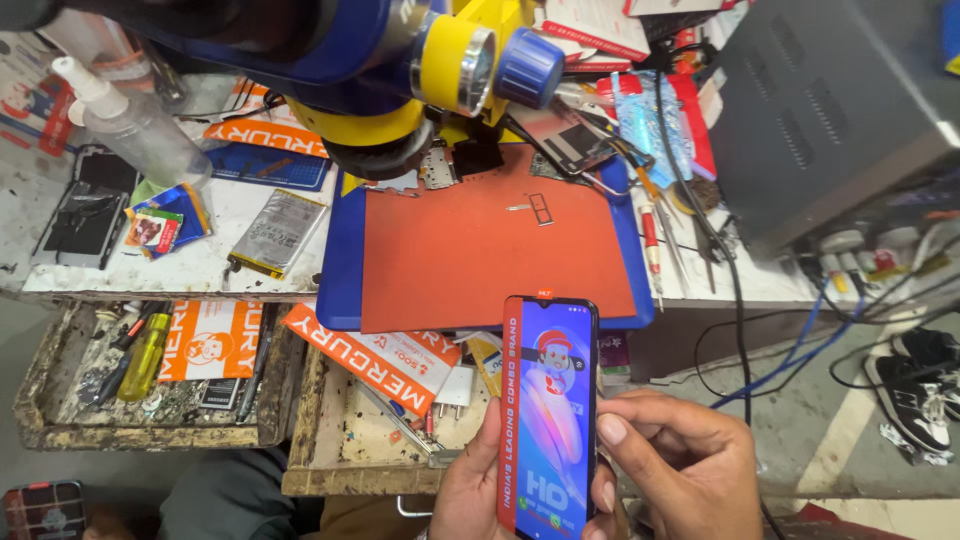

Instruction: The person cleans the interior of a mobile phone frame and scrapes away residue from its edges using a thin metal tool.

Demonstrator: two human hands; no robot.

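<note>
Head view. Both hands low in frame, over an open drawer [330,450]. Left hand [475,490] curled round the left edge of a phone [548,415], thumb along its side. Right hand [680,465] closed on the phone's right edge, thumb pressed to the rim, fingers tucked behind. Phone upright, screen toward the camera, blue protective film with a red strip down its left side.

Bench above: orange mat [480,250] on a blue pad [340,260], a small metal SIM tray [535,208] lying on the mat. Blue and yellow microscope [400,60] hangs over the mat's far edge. Spray bottle [125,120] at far left, a flat battery [277,232] just left of the pad. Grey box [830,100] at right, cables trailing down from it.
</note>
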